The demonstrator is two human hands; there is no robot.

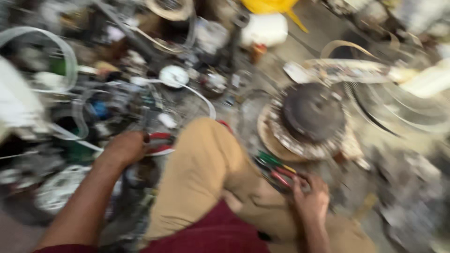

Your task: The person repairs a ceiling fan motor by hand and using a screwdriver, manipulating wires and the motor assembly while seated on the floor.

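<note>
Heavy motion blur, so detail is limited. The person sits on the floor, tan-trousered knee [206, 164] raised in the middle of the view.

The right hand [310, 199] rests on a small bundle of hand tools with green and red plastic handles [276, 169] lying on the floor just beside the knee — fingers curled loosely over the handle ends, looks like touching or picking through them; I cannot tell if any one tool is actually gripped. The left hand [125, 149] reaches out to the far side of the knee, fingers closed down over a red-and-white rounded object [159, 143]; blur hides whether it is held or only pressed.

Judgement: the step in hand looks like tool selection, with the round dark metal motor core ringed by pale windings [310, 117] sitting just beyond the tools as the piece being worked. Picking one tool cleanly would call for separating one handle from the bundle.

Packages and containers — a white squarish plastic container [264, 29] at the top centre, with a yellow plastic object [272, 5] right above it at the frame edge. A round white dial-like disc [173, 76] lies in the clutter at upper left of centre. No label or sign is legible.
</note>
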